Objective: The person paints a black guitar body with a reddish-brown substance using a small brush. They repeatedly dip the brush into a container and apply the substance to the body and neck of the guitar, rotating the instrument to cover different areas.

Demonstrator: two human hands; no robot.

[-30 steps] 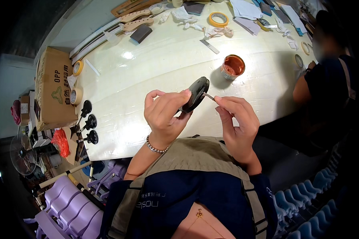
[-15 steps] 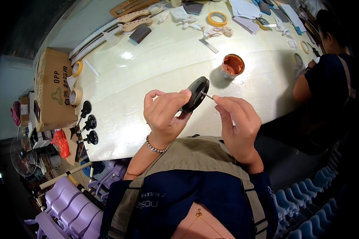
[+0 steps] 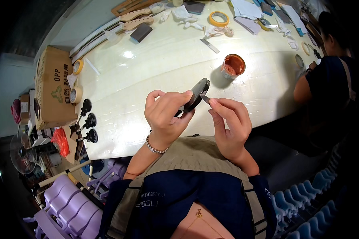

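My left hand (image 3: 166, 109) is closed round a flat, glossy black piece (image 3: 198, 92) with a rounded outline, held tilted above the near part of the table. Its underside and lower end are partly hidden by my fingers. Between thumb and fingertips, my right hand (image 3: 232, 125) pinches a small dark blade (image 3: 205, 98). The blade's tip meets the black piece's right edge, or comes very close to it. Beyond both hands stands an open tin (image 3: 233, 66), coated inside with reddish-brown paste.
Several black pieces with stems (image 3: 90, 120) lie along the table's left edge, near a cardboard box (image 3: 56, 87) and tape rolls (image 3: 76, 95). A metal strip (image 3: 210, 46), yellow tape (image 3: 218, 18) and a dark block (image 3: 141, 33) lie farther back. A co-worker (image 3: 327, 79) sits at right.
My right hand has shifted slightly left and the blade has turned, now showing its broader, darker side. My left hand still holds the black piece, tilted a little differently.
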